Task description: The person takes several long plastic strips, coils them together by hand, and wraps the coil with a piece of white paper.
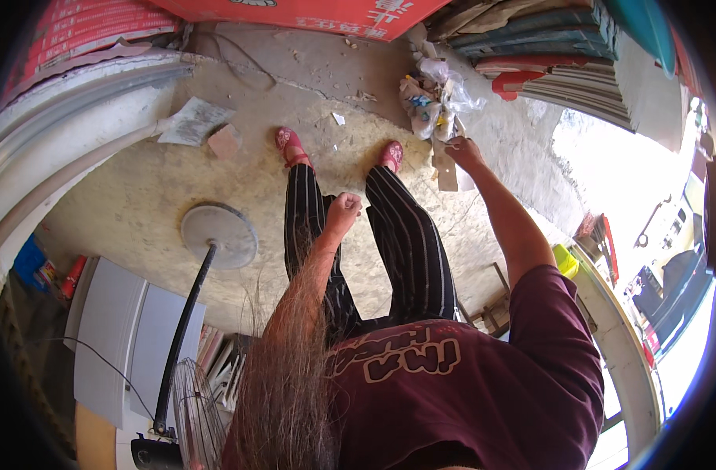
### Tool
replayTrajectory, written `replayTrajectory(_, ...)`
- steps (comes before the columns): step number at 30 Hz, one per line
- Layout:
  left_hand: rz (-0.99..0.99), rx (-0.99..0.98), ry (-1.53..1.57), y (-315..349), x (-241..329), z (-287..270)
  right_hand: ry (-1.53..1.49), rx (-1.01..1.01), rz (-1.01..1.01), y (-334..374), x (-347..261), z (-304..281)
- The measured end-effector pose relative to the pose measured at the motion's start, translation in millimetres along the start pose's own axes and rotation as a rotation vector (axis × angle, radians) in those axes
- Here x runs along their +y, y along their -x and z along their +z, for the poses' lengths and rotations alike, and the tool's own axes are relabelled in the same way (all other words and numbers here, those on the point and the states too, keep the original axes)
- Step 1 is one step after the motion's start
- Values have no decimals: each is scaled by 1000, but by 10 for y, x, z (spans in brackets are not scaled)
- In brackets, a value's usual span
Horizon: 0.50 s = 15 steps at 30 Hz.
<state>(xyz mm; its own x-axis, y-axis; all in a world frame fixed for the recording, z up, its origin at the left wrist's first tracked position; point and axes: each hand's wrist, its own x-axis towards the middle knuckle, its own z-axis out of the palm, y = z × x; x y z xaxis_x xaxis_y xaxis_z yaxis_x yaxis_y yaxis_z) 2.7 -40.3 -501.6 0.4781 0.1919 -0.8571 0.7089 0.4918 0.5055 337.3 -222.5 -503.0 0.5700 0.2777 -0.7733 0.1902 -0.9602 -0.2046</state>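
Note:
My left hand [344, 211] is closed in a loose fist above my left leg, and the inside of it is hidden. Out to the right, my right hand [464, 153] has its fingers pinched together beside a heap of rubbish [435, 98]. What those fingers hold, if anything, is too small to tell. The heap is made of crumpled plastic bags and paper scraps. Just below the right fingers lies a flat piece of brown cardboard [447, 177].
Left of my striped trouser legs [409, 227] stands a fan with a round base [219, 236] and black pole [187, 333]. A large red box [311, 17] is ahead. Stacked flat boards [573, 94] line the far right. Paper [195, 122] lies on the concrete floor.

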Motion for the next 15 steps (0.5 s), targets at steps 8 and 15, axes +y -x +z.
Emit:
replayTrajectory(8,199,-6,-108,-398,244,259,147,-33,-309,-709,-1212,430)
replayTrajectory(15,383,-80,-372,-300,1022,112,158,-65,-375,-1361,-2433,712)
